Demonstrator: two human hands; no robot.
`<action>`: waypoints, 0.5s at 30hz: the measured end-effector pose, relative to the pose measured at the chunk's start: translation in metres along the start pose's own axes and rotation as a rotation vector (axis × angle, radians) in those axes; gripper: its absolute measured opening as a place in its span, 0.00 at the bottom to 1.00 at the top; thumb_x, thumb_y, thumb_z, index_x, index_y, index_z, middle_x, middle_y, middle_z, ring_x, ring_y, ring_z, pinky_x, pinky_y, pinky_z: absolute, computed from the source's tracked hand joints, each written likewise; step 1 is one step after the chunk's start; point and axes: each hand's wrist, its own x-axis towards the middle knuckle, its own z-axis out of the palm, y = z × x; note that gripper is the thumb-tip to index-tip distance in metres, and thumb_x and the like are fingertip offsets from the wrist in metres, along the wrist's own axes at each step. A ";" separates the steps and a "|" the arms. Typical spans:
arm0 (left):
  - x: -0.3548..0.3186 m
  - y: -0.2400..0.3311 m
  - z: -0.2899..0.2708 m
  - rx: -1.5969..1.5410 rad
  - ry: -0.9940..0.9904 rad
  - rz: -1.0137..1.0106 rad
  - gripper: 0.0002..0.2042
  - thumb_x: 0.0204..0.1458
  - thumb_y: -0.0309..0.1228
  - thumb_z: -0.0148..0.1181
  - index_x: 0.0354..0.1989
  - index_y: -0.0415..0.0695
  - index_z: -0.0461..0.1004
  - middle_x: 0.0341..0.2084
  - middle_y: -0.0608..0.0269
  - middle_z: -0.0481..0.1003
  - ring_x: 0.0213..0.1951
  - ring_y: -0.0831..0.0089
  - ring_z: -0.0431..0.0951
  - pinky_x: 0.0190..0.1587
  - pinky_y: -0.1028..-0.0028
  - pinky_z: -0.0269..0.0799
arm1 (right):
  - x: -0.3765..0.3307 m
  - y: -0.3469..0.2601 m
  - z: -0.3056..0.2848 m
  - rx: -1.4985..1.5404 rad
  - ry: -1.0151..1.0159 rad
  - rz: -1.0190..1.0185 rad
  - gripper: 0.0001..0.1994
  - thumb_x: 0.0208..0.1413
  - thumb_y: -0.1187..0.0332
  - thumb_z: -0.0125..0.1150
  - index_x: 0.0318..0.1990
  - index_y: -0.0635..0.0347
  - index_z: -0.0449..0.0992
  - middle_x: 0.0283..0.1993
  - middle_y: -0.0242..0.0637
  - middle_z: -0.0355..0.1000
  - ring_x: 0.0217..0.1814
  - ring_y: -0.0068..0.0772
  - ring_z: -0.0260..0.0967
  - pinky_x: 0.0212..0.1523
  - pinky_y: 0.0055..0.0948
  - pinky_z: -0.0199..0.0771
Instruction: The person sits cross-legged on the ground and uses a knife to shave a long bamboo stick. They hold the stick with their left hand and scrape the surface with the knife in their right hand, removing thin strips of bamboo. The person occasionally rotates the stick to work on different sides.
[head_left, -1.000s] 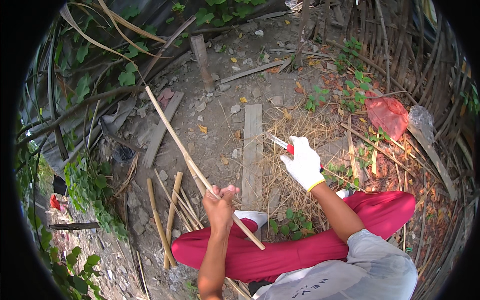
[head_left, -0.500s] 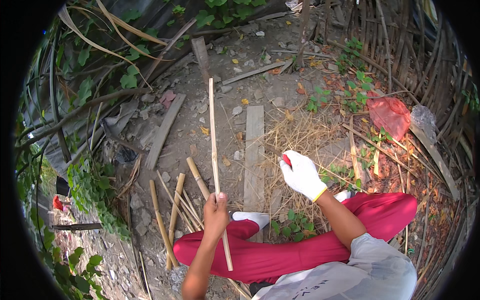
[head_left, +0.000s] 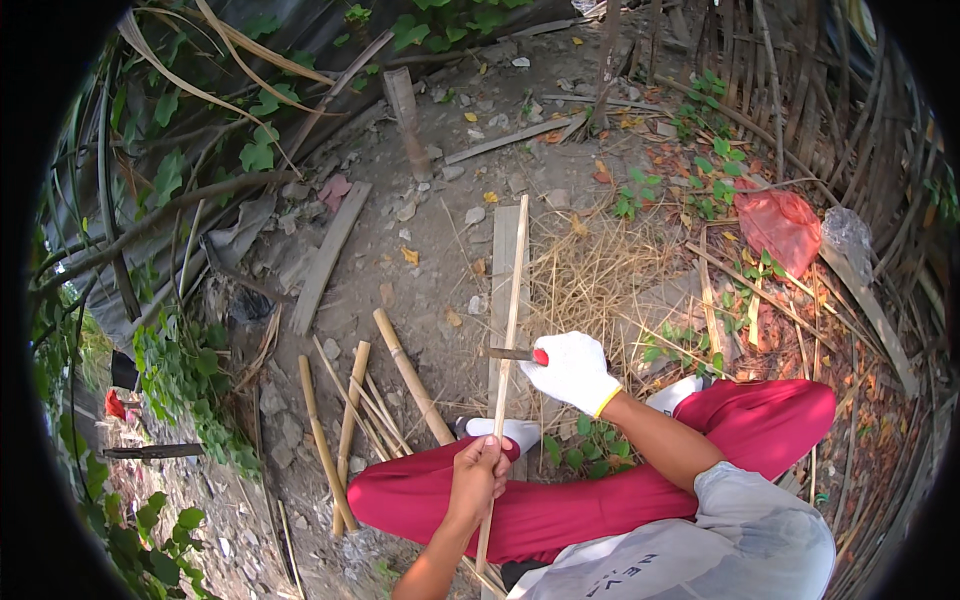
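Note:
My bare left hand (head_left: 478, 480) is closed around the lower part of a long, pale bamboo strip (head_left: 513, 300), its fingers pinching it above my crossed legs. The strip slants up and away from me, leaning slightly right. My right hand (head_left: 573, 372), in a white glove with a yellow cuff, grips a knife (head_left: 507, 353) by its red handle. Its dark blade points left and crosses the strip roughly midway; whether the edge touches the strip I cannot tell. Beneath them, a flat grey board (head_left: 507, 250) lies on the ground.
Several bamboo pieces (head_left: 405, 370) lie by my left knee. Dry shavings (head_left: 600, 290) cover the ground beyond my right hand. A red plastic bag (head_left: 778, 232) lies far right, near a stick fence (head_left: 800, 110). A wooden stake (head_left: 406, 120) stands at the far left.
The bamboo strip has swung right and come lower, along with my left hand. My right hand has moved slightly down, and the knife blade now lies across the strip.

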 end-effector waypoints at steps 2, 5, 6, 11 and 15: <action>0.000 -0.014 -0.002 -0.006 -0.016 0.026 0.14 0.73 0.38 0.45 0.40 0.43 0.72 0.17 0.74 0.61 0.14 0.85 0.56 0.16 0.80 0.53 | 0.000 -0.003 0.001 -0.049 -0.073 0.000 0.18 0.52 0.48 0.64 0.24 0.52 0.77 0.23 0.44 0.75 0.30 0.54 0.76 0.32 0.48 0.75; 0.000 -0.033 0.002 0.102 0.050 0.151 0.15 0.72 0.38 0.46 0.36 0.43 0.73 0.16 0.74 0.63 0.16 0.85 0.59 0.18 0.80 0.55 | -0.005 0.001 0.012 -0.080 -0.047 -0.060 0.14 0.49 0.52 0.63 0.25 0.52 0.78 0.24 0.44 0.75 0.30 0.53 0.76 0.33 0.48 0.75; 0.002 -0.042 0.002 0.171 0.090 0.218 0.16 0.72 0.39 0.46 0.35 0.42 0.73 0.16 0.73 0.64 0.17 0.85 0.61 0.19 0.79 0.56 | -0.006 0.003 0.014 -0.084 -0.084 -0.051 0.13 0.49 0.54 0.62 0.27 0.53 0.80 0.26 0.46 0.77 0.32 0.54 0.78 0.34 0.49 0.77; 0.001 -0.061 0.006 0.470 0.220 0.390 0.18 0.71 0.40 0.47 0.33 0.39 0.73 0.16 0.66 0.69 0.20 0.78 0.69 0.25 0.71 0.67 | -0.006 -0.001 0.013 -0.141 -0.228 -0.010 0.12 0.50 0.60 0.59 0.31 0.56 0.84 0.30 0.52 0.80 0.36 0.55 0.81 0.37 0.50 0.80; 0.000 -0.072 0.006 0.455 0.203 0.373 0.18 0.71 0.39 0.46 0.33 0.39 0.73 0.16 0.65 0.69 0.20 0.78 0.69 0.26 0.71 0.67 | -0.005 0.005 0.032 -0.155 -0.233 0.025 0.12 0.52 0.61 0.59 0.32 0.57 0.85 0.30 0.53 0.80 0.35 0.55 0.82 0.36 0.51 0.80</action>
